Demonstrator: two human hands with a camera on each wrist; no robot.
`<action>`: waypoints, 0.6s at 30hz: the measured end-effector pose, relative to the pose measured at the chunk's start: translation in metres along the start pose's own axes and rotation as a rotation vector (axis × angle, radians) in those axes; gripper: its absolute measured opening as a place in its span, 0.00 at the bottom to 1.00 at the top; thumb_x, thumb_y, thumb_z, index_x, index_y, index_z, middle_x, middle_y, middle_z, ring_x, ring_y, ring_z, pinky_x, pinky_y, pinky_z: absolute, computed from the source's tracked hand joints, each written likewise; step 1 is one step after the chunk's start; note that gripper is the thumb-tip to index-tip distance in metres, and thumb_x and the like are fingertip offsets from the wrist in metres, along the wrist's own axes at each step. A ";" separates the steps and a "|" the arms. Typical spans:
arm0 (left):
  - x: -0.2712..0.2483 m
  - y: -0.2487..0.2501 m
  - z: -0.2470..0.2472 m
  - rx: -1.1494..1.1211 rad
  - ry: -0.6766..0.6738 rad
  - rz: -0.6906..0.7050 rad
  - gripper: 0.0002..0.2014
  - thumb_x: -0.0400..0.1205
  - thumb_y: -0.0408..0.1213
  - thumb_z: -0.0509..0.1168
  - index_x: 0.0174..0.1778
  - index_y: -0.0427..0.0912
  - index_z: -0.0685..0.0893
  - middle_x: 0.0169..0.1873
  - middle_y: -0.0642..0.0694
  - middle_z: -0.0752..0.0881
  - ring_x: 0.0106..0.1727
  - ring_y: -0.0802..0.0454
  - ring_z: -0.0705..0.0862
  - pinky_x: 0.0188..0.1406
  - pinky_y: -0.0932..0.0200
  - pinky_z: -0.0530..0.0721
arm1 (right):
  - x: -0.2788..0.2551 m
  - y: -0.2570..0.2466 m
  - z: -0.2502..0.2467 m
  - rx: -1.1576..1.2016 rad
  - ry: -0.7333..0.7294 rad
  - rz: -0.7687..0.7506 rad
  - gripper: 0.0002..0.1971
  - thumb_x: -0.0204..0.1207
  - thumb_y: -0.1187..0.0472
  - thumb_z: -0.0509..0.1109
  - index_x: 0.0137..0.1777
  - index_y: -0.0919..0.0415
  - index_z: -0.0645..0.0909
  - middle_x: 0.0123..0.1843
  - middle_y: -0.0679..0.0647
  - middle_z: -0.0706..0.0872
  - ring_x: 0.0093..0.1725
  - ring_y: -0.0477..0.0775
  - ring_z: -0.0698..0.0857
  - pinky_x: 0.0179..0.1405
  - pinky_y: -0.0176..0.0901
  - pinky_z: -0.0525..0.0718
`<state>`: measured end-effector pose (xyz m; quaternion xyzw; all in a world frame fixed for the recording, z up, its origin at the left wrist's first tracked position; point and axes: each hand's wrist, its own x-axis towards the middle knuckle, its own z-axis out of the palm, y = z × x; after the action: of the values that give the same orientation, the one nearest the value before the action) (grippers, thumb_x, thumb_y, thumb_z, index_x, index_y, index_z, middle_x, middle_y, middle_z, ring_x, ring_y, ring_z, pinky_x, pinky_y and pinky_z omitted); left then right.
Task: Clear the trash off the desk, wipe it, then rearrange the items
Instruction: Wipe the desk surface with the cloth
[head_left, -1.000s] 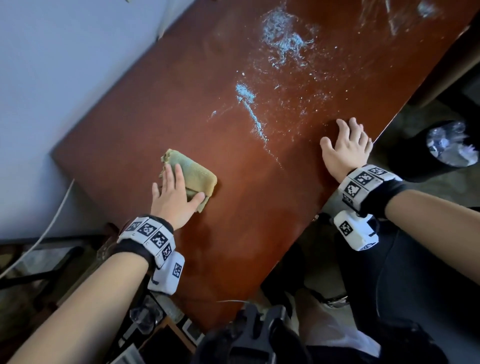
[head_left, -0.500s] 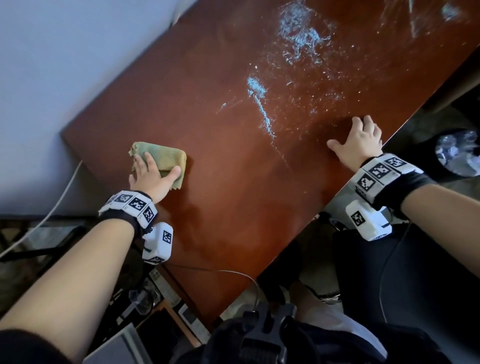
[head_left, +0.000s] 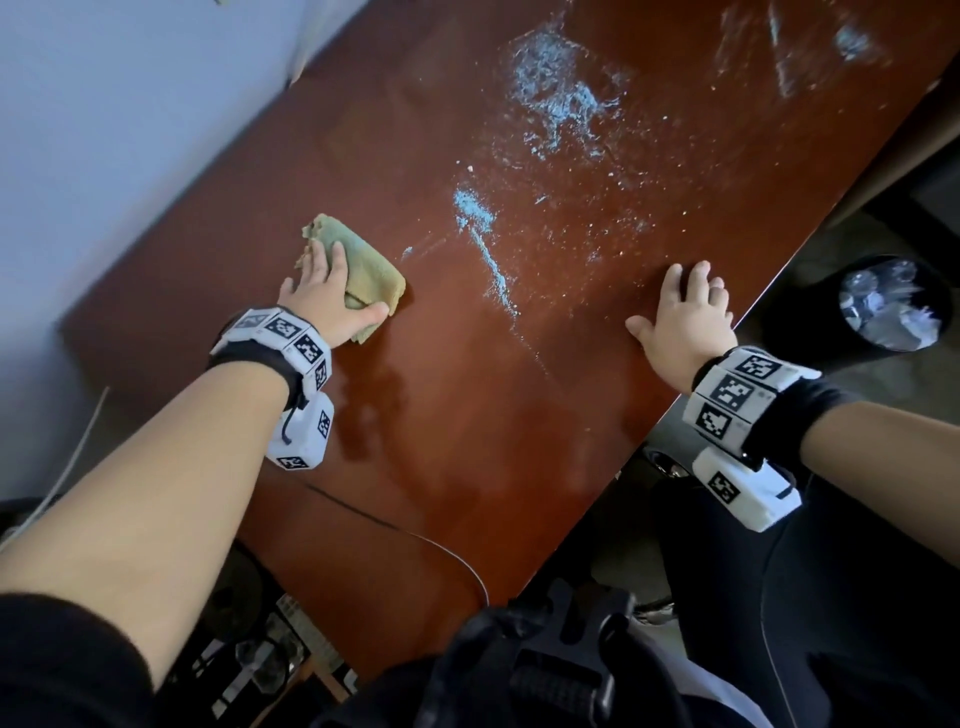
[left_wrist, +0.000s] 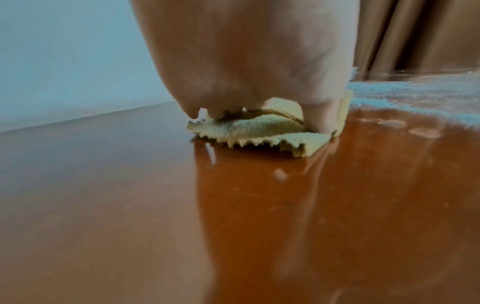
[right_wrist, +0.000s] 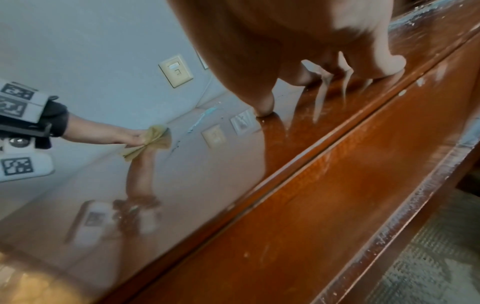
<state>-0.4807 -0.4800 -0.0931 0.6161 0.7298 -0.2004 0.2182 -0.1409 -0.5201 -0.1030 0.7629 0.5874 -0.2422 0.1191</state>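
A folded yellow-green cloth (head_left: 371, 275) lies on the glossy reddish-brown desk (head_left: 467, 415), near its left end. My left hand (head_left: 324, 291) presses down on it with straight fingers, thumb along its near edge. The left wrist view shows the cloth (left_wrist: 259, 131) squashed under the left hand (left_wrist: 246, 51). My right hand (head_left: 685, 317) rests flat and holds nothing at the desk's front edge. A pale blue powdery streak (head_left: 485, 249) and a wider smear (head_left: 556, 98) lie right of the cloth. The right wrist view shows my right hand (right_wrist: 285, 41) on the desk and the cloth (right_wrist: 153, 137).
A black bin (head_left: 891, 306) with clear plastic trash stands on the floor right of the desk. A thin black cable (head_left: 415, 535) crosses the desk's near corner. The wall (head_left: 104, 156) runs along the desk's far side, with an outlet plate (right_wrist: 176, 71).
My left hand swept the cloth left toward the desk's end, then back right toward the blue streak. The right hand has stayed at the front edge.
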 end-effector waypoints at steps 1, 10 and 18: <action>0.005 0.006 -0.001 -0.011 0.007 0.004 0.47 0.81 0.62 0.56 0.83 0.41 0.36 0.82 0.39 0.35 0.84 0.46 0.39 0.81 0.41 0.46 | 0.001 0.000 0.001 -0.004 -0.002 0.003 0.37 0.84 0.46 0.54 0.83 0.65 0.41 0.83 0.66 0.41 0.82 0.67 0.45 0.79 0.60 0.53; 0.042 0.063 -0.033 0.156 0.012 0.145 0.46 0.81 0.62 0.55 0.83 0.41 0.36 0.82 0.38 0.36 0.84 0.45 0.41 0.81 0.42 0.47 | 0.003 -0.003 0.003 -0.063 0.005 0.005 0.36 0.85 0.47 0.53 0.83 0.67 0.41 0.83 0.68 0.42 0.82 0.69 0.47 0.78 0.62 0.56; 0.048 0.106 -0.039 0.201 -0.004 0.264 0.46 0.81 0.62 0.56 0.83 0.43 0.37 0.82 0.40 0.35 0.84 0.45 0.42 0.81 0.41 0.46 | 0.002 -0.005 0.001 -0.067 0.024 0.015 0.36 0.85 0.47 0.53 0.83 0.66 0.42 0.83 0.66 0.42 0.82 0.68 0.47 0.78 0.60 0.56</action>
<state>-0.3857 -0.4017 -0.0904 0.7251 0.6182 -0.2432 0.1814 -0.1458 -0.5178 -0.1043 0.7656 0.5911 -0.2122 0.1394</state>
